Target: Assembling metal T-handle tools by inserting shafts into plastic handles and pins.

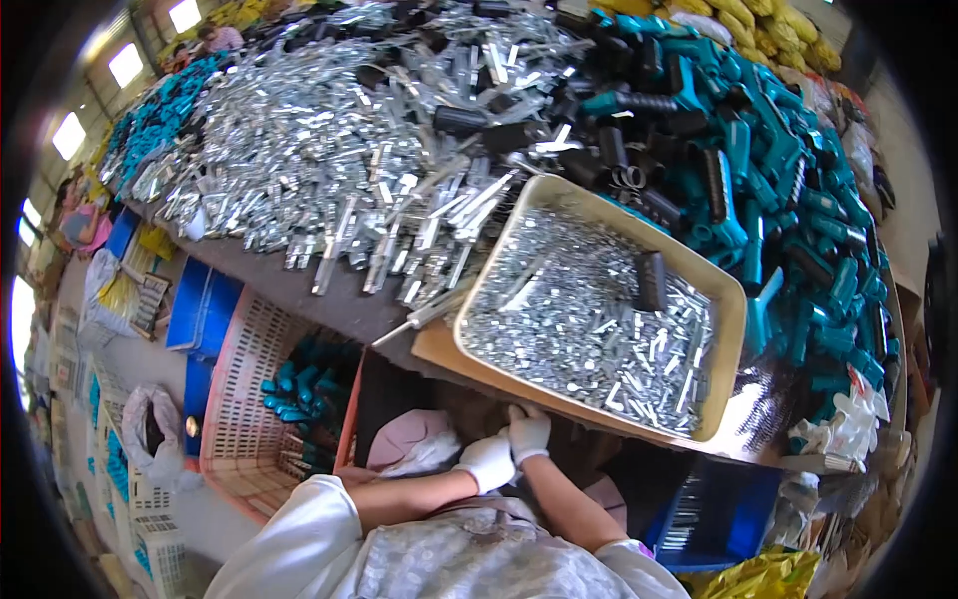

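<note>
Two gloved hands, my left point(486, 461) and right point(529, 433), meet curled together below the tabletop point(339, 299); whether they grip anything I cannot tell. Beige tray point(733, 329) of small metal parts point(589, 319) sits at twelve o'clock.

Above the fingers we see a beige tray point(733, 329) of small silver metal pieces on the tabletop point(339, 304). Beyond it lie heaped metal strips point(299, 140) and teal-and-black handles point(758, 160). Left of the fingers stands a pink slatted crate point(244, 399) holding teal parts.
</note>
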A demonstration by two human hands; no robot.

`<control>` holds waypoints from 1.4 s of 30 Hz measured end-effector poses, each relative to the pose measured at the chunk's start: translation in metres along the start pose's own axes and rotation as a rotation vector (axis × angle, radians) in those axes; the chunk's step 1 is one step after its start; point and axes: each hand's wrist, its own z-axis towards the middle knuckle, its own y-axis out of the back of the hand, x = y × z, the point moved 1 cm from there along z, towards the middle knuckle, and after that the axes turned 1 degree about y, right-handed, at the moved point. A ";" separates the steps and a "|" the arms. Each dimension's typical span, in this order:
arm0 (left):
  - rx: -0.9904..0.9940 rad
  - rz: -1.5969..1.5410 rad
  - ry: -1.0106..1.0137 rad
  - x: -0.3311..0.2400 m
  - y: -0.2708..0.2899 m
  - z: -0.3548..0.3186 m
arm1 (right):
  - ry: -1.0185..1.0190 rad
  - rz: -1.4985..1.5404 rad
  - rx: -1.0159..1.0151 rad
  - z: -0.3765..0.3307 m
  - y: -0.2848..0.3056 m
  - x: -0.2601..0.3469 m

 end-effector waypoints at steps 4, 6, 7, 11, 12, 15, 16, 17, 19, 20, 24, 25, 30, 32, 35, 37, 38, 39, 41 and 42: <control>0.019 0.063 -0.086 0.001 0.044 -0.020 | -0.191 0.543 0.092 -0.016 0.041 0.041; 0.040 -0.029 -0.231 -0.023 0.109 -0.061 | -0.328 0.797 0.113 -0.012 0.060 0.003; 0.067 -0.078 -0.286 -0.023 0.133 -0.085 | -0.320 0.670 0.134 -0.011 0.072 -0.014; 0.020 -0.036 -0.332 -0.034 0.175 -0.153 | -0.363 1.333 0.680 0.002 0.078 -0.042; -0.097 0.039 -0.264 -0.030 0.166 -0.155 | -0.458 1.136 0.292 -0.001 0.054 -0.011; -0.315 0.034 -0.077 -0.002 0.195 -0.174 | -0.499 1.071 0.458 0.001 0.049 0.035; -0.314 -0.090 0.053 0.018 0.218 -0.190 | -0.441 0.969 0.506 -0.016 0.051 0.075; -0.464 -0.077 0.026 0.038 0.237 -0.209 | -0.380 0.868 0.548 -0.040 0.057 0.120; -0.442 -0.072 0.136 0.051 0.286 -0.244 | -0.107 0.913 0.760 -0.055 0.055 0.133; -0.444 -0.052 0.136 0.049 0.308 -0.262 | -0.036 0.801 0.624 -0.053 0.056 0.128; -0.555 0.064 0.373 0.063 0.330 -0.329 | -0.155 0.580 0.418 -0.042 0.063 0.090; -0.571 0.143 0.371 0.072 0.325 -0.333 | -0.201 0.625 0.440 -0.045 0.065 0.081; -0.460 0.373 0.873 0.213 0.229 -0.275 | -0.158 0.475 0.433 -0.069 0.062 0.053; -0.443 0.315 0.966 0.277 0.146 -0.236 | -0.079 0.347 0.328 -0.074 0.060 0.044; 0.015 0.211 0.740 0.408 -0.010 -0.246 | 0.031 0.300 0.355 -0.077 0.048 0.039; -0.125 -0.574 0.908 0.408 -0.040 -0.198 | -0.065 0.356 0.338 -0.081 0.062 0.044; -0.121 -0.372 0.686 0.419 -0.051 -0.216 | -0.049 0.364 0.344 -0.082 0.065 0.045; -0.140 -0.164 0.511 0.443 -0.050 -0.248 | -0.052 0.418 0.414 -0.085 0.062 0.058; 0.025 -0.163 0.542 0.423 -0.024 -0.231 | -0.115 0.472 0.483 -0.091 0.077 0.076; 0.183 -0.251 0.692 0.344 0.038 -0.164 | -0.102 0.462 0.458 -0.095 0.104 0.080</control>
